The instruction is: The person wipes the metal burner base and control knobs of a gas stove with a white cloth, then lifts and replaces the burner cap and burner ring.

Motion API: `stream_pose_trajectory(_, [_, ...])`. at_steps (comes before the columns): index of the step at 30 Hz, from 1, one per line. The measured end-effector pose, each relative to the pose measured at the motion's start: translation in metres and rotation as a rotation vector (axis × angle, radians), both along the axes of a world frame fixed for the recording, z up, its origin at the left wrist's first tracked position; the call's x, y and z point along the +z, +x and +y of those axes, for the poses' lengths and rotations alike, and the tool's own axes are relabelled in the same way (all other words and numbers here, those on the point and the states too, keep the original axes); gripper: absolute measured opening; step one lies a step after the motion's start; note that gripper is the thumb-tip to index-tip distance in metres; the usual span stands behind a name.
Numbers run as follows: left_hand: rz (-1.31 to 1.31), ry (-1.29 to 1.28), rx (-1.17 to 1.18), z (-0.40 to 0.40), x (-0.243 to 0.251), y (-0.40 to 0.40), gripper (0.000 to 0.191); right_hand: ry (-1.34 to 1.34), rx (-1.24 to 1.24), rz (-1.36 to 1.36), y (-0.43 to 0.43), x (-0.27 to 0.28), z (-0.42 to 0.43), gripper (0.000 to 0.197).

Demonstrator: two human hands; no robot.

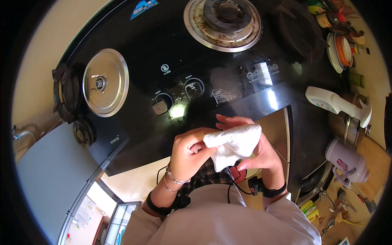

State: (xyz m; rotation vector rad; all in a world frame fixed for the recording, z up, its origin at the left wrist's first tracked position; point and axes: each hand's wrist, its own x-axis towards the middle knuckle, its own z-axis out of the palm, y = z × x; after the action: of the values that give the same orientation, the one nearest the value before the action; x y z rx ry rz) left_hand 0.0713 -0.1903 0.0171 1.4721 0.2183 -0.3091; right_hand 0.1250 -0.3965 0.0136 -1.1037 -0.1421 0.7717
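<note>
A white cloth (234,141), folded and crumpled, is up above the front edge of the black gas cooktop (147,131). My left hand (190,153) pinches its near-left corner between thumb and fingers. Behind the cloth is my right hand (268,150), thumb and fingers spread apart. The cloth lies against its palm and hides part of it. Beyond the hands are two control knob spots; one black knob (160,106) sits at the left one. The right one (193,88) looks wet, with water spots around it.
A bare steel burner plate (114,82) is on the left, its pan support (65,92) and burner cap (82,133) beside it. A stained burner (228,18) stands at the back. To the right are a pan support (297,33), a white handheld device (337,104), a pot and a thermos (346,162).
</note>
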Motion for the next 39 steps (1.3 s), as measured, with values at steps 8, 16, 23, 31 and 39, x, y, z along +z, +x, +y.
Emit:
stream_pose_trajectory(8, [-0.290, 0.423, 0.299, -0.004, -0.047, 0.009, 0.065, -0.365, -0.662, 0.173, 0.029, -0.030, -0.007, 0.022])
stream_pose_trajectory(16, [-0.393, 0.689, 0.425, -0.011, -0.080, 0.037, 0.082, -0.801, -0.580, -0.577, 0.057, -0.042, 0.035, 0.021])
stream_pose_trajectory(23, [-0.330, 0.423, 0.492, -0.009, -0.100, 0.044, 0.081, -0.860, -0.351, -1.118, 0.055, -0.054, 0.064, 0.042])
stream_pose_trajectory(31, [-0.331, 0.464, 0.486, -0.006, -0.102, 0.044, 0.082, -0.942, -0.140, -1.324, 0.048, -0.052, 0.076, 0.049])
stream_pose_trajectory(39, [-0.312, 0.410, 0.516, -0.006, -0.103, 0.042, 0.070, -0.886, 0.097, -1.261, 0.044, -0.055, 0.082, 0.054])
